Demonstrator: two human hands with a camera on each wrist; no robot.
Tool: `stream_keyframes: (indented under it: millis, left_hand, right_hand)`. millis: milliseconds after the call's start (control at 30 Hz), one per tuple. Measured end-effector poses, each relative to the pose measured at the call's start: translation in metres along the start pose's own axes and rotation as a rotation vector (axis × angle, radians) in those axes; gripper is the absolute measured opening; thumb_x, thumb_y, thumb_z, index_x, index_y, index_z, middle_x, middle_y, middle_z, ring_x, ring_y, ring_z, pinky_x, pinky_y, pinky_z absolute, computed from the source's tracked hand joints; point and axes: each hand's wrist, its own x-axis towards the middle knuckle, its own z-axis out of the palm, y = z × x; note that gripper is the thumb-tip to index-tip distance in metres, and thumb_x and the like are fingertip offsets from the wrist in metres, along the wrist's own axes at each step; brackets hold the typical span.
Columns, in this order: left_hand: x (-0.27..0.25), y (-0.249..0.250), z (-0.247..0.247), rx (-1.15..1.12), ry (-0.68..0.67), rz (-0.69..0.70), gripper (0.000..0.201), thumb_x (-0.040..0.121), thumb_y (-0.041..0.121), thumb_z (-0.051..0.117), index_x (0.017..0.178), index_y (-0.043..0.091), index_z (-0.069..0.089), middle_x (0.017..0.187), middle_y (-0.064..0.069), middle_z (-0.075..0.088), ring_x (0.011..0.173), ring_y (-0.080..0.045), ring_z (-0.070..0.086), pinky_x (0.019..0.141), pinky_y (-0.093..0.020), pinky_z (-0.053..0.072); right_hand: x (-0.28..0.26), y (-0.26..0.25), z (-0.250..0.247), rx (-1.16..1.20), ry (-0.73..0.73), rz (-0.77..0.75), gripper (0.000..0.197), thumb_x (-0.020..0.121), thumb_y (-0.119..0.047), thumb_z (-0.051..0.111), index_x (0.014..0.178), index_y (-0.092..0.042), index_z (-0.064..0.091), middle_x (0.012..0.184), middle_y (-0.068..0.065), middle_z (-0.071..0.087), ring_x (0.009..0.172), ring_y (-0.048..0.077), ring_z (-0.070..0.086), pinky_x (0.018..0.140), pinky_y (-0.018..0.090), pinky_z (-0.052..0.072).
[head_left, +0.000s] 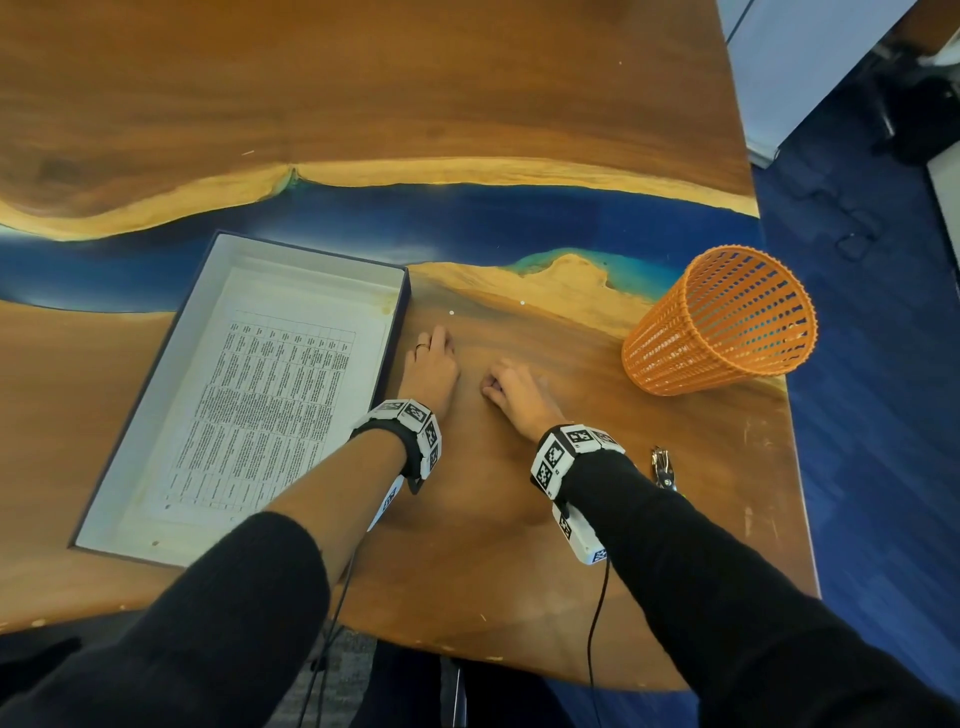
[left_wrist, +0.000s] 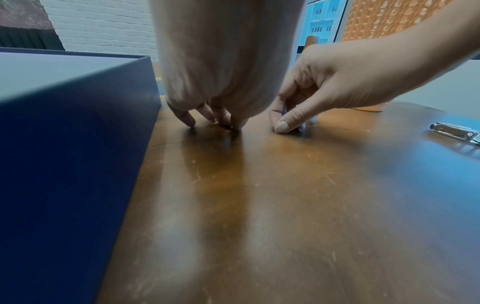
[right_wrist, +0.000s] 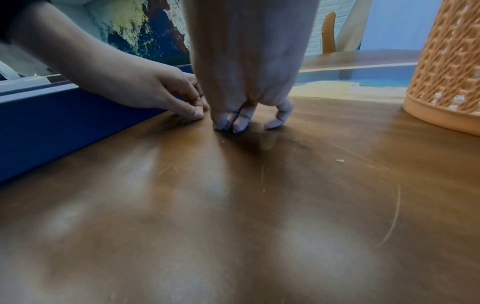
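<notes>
Both hands rest on the wooden table (head_left: 493, 519), just right of an open blue box (head_left: 124, 431). My left hand (head_left: 440, 340) lies beside the box wall (left_wrist: 78, 144), its straight fingers (left_wrist: 188, 121) touching the tabletop with nothing held. A hand's width to the right, my right hand (head_left: 493, 387) has its fingers curled. In the left wrist view the right hand (left_wrist: 288, 123) pinches a small pale scrap (left_wrist: 313, 120) between thumb and fingers, down at the table surface. Two tiny white dots (head_left: 451, 313) lie beyond the fingertips.
A printed sheet (head_left: 270, 400) lies flat inside the box. An orange mesh basket (head_left: 722, 322) stands at the right near the table edge. A small metal hole punch (head_left: 662, 465) lies by the right wrist. Blue floor beyond the right edge.
</notes>
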Motion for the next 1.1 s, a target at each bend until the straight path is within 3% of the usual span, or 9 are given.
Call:
stream_keyframes:
  millis: [200, 300, 367, 500, 600, 733, 833, 1000, 1100]
  left_hand:
    - [-0.001, -0.002, -0.002, 0.033, -0.013, 0.028, 0.033, 0.096, 0.004, 0.042, 0.128, -0.002, 0.043, 0.134, -0.014, 0.034, 0.121, -0.031, 0.039, 0.096, -0.036, 0.043]
    - [0.0, 0.0, -0.014, 0.017, -0.036, 0.034, 0.038, 0.096, 0.003, 0.042, 0.133, -0.006, 0.037, 0.134, -0.017, 0.032, 0.123, -0.033, 0.038, 0.097, -0.036, 0.045]
    - [0.006, 0.002, -0.026, 0.011, -0.043, 0.046, 0.039, 0.096, 0.004, 0.043, 0.134, -0.006, 0.037, 0.134, -0.018, 0.033, 0.122, -0.034, 0.038, 0.096, -0.035, 0.046]
    - [0.021, 0.021, -0.062, -0.115, 0.008, 0.153, 0.031, 0.092, 0.005, 0.05, 0.123, 0.001, 0.049, 0.122, -0.017, 0.046, 0.116, -0.031, 0.042, 0.096, -0.034, 0.041]
    - [0.031, 0.047, -0.103, -0.336, 0.107, 0.19, 0.023, 0.093, -0.001, 0.043, 0.114, -0.001, 0.051, 0.114, -0.019, 0.051, 0.104, -0.027, 0.047, 0.081, -0.022, 0.038]
    - [0.048, 0.096, -0.146, -0.523, 0.235, 0.301, 0.015, 0.097, 0.005, 0.041, 0.099, -0.002, 0.053, 0.096, -0.017, 0.051, 0.084, -0.02, 0.041, 0.077, -0.031, 0.039]
    - [0.05, 0.139, -0.162, -0.578, 0.2, 0.444, 0.013, 0.097, 0.009, 0.042, 0.092, 0.002, 0.052, 0.088, -0.009, 0.049, 0.079, -0.019, 0.042, 0.071, -0.026, 0.034]
    - [0.05, 0.193, -0.163, -0.57, 0.067, 0.617, 0.01, 0.093, 0.009, 0.05, 0.083, 0.008, 0.049, 0.087, -0.01, 0.056, 0.078, -0.025, 0.052, 0.074, -0.038, 0.044]
    - [0.051, 0.207, -0.158, -0.471, 0.046, 0.633, 0.008, 0.093, 0.01, 0.052, 0.086, 0.008, 0.055, 0.092, -0.009, 0.06, 0.086, -0.028, 0.056, 0.083, -0.044, 0.047]
  right_hand:
    - [-0.004, 0.002, 0.002, 0.065, 0.038, 0.025, 0.014, 0.095, -0.02, 0.046, 0.093, -0.01, 0.055, 0.102, 0.006, 0.054, 0.096, 0.023, 0.052, 0.09, 0.047, 0.033]
    - [-0.009, 0.001, -0.008, 0.115, 0.099, 0.005, 0.011, 0.094, -0.019, 0.046, 0.092, -0.01, 0.053, 0.101, 0.009, 0.053, 0.09, 0.026, 0.053, 0.085, 0.046, 0.041]
    - [-0.012, -0.001, -0.022, 0.163, 0.167, -0.028, 0.009, 0.093, -0.012, 0.047, 0.092, -0.004, 0.052, 0.099, 0.013, 0.051, 0.084, 0.026, 0.049, 0.079, 0.037, 0.041]
    - [-0.017, -0.005, -0.062, 0.219, 0.331, -0.056, 0.013, 0.091, 0.0, 0.042, 0.084, -0.01, 0.039, 0.086, 0.007, 0.041, 0.074, 0.017, 0.036, 0.066, 0.025, 0.026]
    - [-0.025, -0.004, -0.095, 0.214, 0.486, -0.097, 0.019, 0.089, 0.002, 0.043, 0.083, -0.014, 0.035, 0.082, 0.006, 0.038, 0.07, 0.016, 0.032, 0.061, 0.024, 0.023]
    - [-0.047, 0.006, -0.145, 0.16, 0.663, -0.098, 0.022, 0.089, 0.003, 0.044, 0.083, -0.015, 0.034, 0.081, 0.007, 0.038, 0.068, 0.019, 0.035, 0.06, 0.028, 0.027]
    - [-0.068, 0.035, -0.176, 0.142, 0.782, -0.044, 0.021, 0.087, 0.002, 0.046, 0.08, -0.015, 0.036, 0.078, 0.007, 0.043, 0.067, 0.02, 0.039, 0.06, 0.031, 0.031]
    - [-0.101, 0.091, -0.195, 0.152, 0.814, 0.173, 0.016, 0.083, -0.004, 0.056, 0.082, -0.019, 0.05, 0.074, -0.005, 0.057, 0.071, 0.017, 0.053, 0.072, 0.035, 0.039]
    - [-0.111, 0.109, -0.195, 0.09, 0.775, 0.278, 0.017, 0.084, -0.007, 0.058, 0.093, -0.021, 0.06, 0.084, -0.003, 0.069, 0.083, 0.018, 0.059, 0.077, 0.034, 0.025]
